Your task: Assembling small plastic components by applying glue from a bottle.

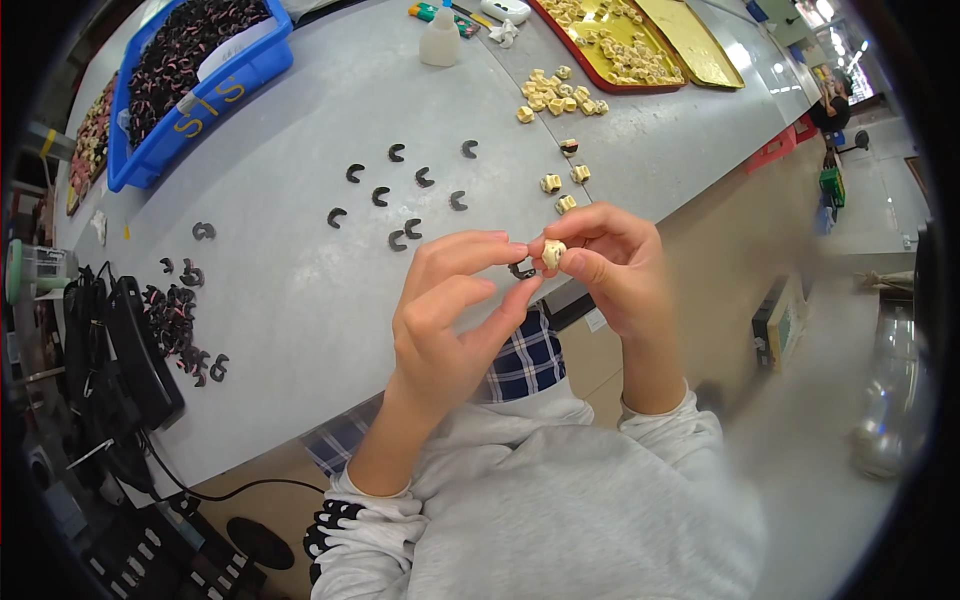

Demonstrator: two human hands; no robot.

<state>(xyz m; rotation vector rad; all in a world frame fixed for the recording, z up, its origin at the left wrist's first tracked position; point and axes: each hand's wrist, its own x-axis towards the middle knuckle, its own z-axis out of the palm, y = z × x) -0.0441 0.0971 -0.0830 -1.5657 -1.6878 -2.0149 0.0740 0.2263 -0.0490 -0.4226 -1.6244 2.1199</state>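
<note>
Above the table's near edge my two hands meet almost fingertip to fingertip. My left hand (436,325) pinches a small black C-shaped piece (521,271) between thumb and fingers. In my right hand (622,268) a small cream-coloured knobbly piece (553,254) is gripped by thumb and forefinger, right beside the black one; whether the two touch I cannot tell. Several more black C-shaped pieces (381,196) lie spread singly to the left of my hands. Just beyond my right hand sit several cream pieces with dark parts (551,184).
A blue bin (235,70) heaped with dark curved pieces stands far left. A red-rimmed yellow tray (640,75) of cream pieces lies far right, with a loose cream pile (548,92) before it. A white squeeze bottle (440,42) stands at the back. Dark pieces (170,318) and black equipment (140,350) are left.
</note>
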